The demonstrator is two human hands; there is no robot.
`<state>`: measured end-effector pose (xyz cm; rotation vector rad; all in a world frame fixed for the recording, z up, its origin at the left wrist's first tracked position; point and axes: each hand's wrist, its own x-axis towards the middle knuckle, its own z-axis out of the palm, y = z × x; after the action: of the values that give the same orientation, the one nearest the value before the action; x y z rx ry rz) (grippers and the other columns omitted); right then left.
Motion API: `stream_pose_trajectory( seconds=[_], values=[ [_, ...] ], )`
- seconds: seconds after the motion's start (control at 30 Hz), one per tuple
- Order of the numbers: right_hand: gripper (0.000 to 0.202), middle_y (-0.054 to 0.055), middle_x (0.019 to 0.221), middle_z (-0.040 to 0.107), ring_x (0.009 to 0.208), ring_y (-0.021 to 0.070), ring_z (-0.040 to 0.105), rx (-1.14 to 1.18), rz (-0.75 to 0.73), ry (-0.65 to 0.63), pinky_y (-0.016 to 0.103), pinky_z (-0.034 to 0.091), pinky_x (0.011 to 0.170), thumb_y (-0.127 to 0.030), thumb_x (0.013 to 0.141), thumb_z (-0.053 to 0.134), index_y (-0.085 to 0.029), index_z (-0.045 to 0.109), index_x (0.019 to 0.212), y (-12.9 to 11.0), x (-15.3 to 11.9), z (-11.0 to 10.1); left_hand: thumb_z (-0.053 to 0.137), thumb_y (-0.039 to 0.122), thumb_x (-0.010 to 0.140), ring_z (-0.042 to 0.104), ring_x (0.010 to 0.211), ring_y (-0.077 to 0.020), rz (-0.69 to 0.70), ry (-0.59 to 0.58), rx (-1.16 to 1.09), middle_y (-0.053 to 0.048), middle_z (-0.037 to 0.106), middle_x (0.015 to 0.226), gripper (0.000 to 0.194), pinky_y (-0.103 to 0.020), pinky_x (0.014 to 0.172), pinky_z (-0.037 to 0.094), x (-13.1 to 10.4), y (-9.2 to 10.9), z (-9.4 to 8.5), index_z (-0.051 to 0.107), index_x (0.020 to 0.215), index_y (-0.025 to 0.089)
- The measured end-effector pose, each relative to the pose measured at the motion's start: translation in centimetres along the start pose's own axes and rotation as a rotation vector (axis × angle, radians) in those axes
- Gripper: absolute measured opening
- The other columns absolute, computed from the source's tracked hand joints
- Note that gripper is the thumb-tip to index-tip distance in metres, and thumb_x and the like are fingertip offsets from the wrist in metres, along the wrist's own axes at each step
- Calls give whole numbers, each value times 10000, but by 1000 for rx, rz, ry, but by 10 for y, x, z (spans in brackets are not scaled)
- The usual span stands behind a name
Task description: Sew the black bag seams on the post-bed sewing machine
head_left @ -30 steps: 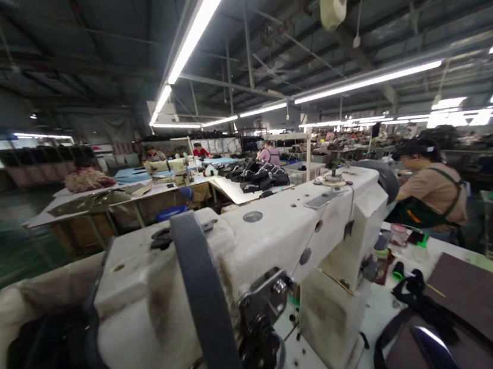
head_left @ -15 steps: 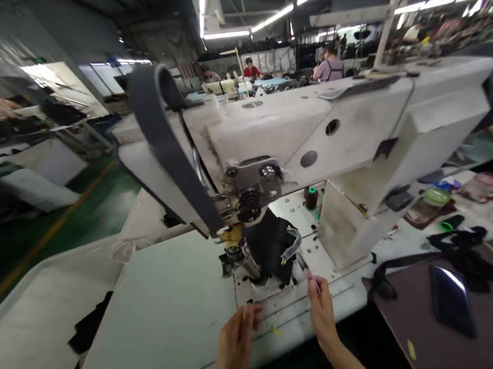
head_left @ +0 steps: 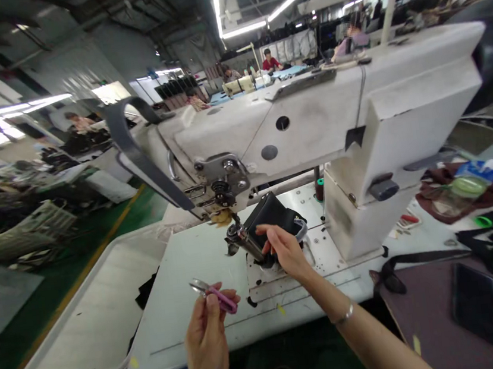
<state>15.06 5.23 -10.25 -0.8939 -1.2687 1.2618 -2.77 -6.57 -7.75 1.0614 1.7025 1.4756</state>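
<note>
Head view: blk. pouch (head_left: 267,215) beside metal post (head_left: 250,244) could snag or shift if tugged by R hand (head_left: 288,253); fingers so close risk a pinch if sewing m/c (head_left: 320,124) runs. Pouch lies just past R fingertips, part-curled, grip unclear. L hand (head_left: 208,336), nearer viewer, grips pink snips (head_left: 227,302) above surface (head_left: 201,253).

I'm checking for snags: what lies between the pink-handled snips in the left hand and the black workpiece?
The head view shows pale tabletop, then the sewing machine post, with the right hand beside it; contact is unclear.
</note>
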Motion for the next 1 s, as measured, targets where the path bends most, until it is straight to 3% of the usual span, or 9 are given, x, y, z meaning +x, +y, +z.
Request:
stream_pose_trajectory(
  seconds=[0.07,0.17,0.27,0.5,0.67,0.83,0.9,1.0],
  values=[
    [536,49,1012,703,626,119,596,-15,-6,-66,262,431,656,-589,1014,357,-235,617,1321,-4,39,6,618,577,881,695,804,-207,5,29,31,-64,727,917,485,-359,792,578,-7,6,-9,618,1158,178],
    [579,31,797,679,562,116,547,-77,-3,-119,257,386,626,-635,981,398,-169,738,1035,-6,77,17,661,564,856,690,794,-216,21,11,105,-70,734,896,439,-351,788,567,-22,12,-15,679,1052,172],
    [557,-1,599,565,593,129,518,-143,9,-86,258,354,634,-605,955,497,-148,683,695,-5,94,21,680,569,833,681,756,-227,44,-32,157,-67,730,829,399,-362,773,566,-31,14,-16,711,933,184],
    [497,-50,580,483,538,93,446,-117,82,-22,238,383,587,-542,967,530,-153,563,660,5,111,28,545,519,943,650,675,-191,104,-103,163,-38,710,808,367,-322,648,549,-17,10,-17,614,1119,205],
    [555,-17,586,530,541,93,430,-38,116,-54,244,333,546,-648,899,552,-143,632,686,17,87,21,410,480,1008,605,626,-163,221,-231,220,-30,669,744,342,-270,563,497,26,15,-24,578,1034,183],
    [550,14,723,606,619,117,479,-27,177,120,240,350,561,-649,833,625,-151,709,1051,34,46,6,414,446,1024,556,649,-131,422,-356,412,-5,639,788,336,-242,630,469,95,45,-26,583,1168,194],
    [534,42,827,647,641,118,496,-30,216,187,240,351,559,-633,823,639,-154,707,1048,44,24,1,446,445,1016,539,617,-128,529,-396,516,11,628,741,325,-238,611,425,120,60,-23,605,1161,201],
    [510,58,853,662,611,112,494,-33,303,249,243,341,544,-626,804,657,-147,714,971,63,-14,-4,471,426,1012,588,725,-146,737,-511,666,-19,688,872,298,-270,704,415,147,78,-12,679,1057,218]
  ],
)
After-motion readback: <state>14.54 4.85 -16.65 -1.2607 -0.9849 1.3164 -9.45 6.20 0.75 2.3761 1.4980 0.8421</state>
